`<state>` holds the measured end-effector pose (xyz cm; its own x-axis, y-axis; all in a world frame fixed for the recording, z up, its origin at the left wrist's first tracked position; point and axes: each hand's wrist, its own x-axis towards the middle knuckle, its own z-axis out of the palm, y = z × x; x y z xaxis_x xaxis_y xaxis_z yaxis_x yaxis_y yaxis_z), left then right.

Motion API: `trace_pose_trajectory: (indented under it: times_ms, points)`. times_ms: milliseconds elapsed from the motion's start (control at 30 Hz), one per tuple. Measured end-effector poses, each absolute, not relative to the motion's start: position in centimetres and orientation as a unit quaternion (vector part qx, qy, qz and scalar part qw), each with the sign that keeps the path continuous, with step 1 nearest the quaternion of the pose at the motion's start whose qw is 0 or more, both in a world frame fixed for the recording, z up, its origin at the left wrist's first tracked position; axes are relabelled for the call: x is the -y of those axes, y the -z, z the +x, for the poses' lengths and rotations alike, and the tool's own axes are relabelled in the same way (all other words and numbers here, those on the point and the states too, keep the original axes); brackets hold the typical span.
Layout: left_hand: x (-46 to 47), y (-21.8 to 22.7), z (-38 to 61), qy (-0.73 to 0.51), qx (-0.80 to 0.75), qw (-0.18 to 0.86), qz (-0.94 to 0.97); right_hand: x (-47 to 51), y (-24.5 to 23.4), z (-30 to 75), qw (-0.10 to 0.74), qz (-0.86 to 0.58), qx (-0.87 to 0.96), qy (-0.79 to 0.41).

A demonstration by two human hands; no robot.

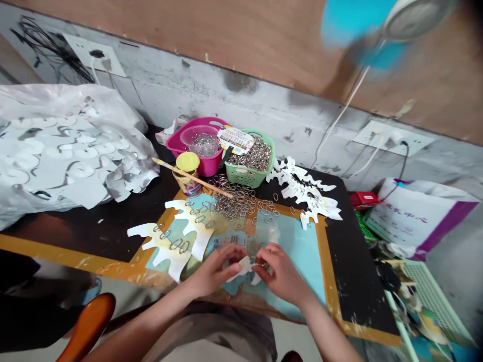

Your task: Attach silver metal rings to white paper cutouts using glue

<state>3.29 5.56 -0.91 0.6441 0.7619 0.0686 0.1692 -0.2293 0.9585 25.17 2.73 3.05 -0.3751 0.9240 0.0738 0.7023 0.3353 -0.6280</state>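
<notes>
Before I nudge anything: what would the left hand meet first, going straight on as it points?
Beyond the white piece it holds, the left hand would probably meet the right hand first; their exact depth is hard to judge.

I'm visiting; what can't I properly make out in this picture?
In the head view:
White piece: partly hidden by the left hand and right hand.
Blue object: blurred, cut off by the top edge.
Translucent bag: cut off by the left edge.
Fine print on the card: too small to read.
</notes>
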Motion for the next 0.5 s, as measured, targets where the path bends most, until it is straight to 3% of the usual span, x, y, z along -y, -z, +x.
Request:
trace_pose_trajectory:
  times_ms: [100,333,500]
  points:
    - [-5.4,-1.1,3.6,-0.33,-0.305,0.621,0.642,-2.9,-5.7,25.2,0.227,-0.502,0.776,-0.307]
    - [-6.6,-4.9,3.3,-0.185,-0.311,0.545,0.757,-3.4,-7.8,24.4,0.26,-0.456,0.728,-0.441]
    - [-8.1,-6.1,2.5,-0.216,-0.266,0.569,0.748,-4.4,-8.5,24.3,0.265,-0.387,0.699,-0.54]
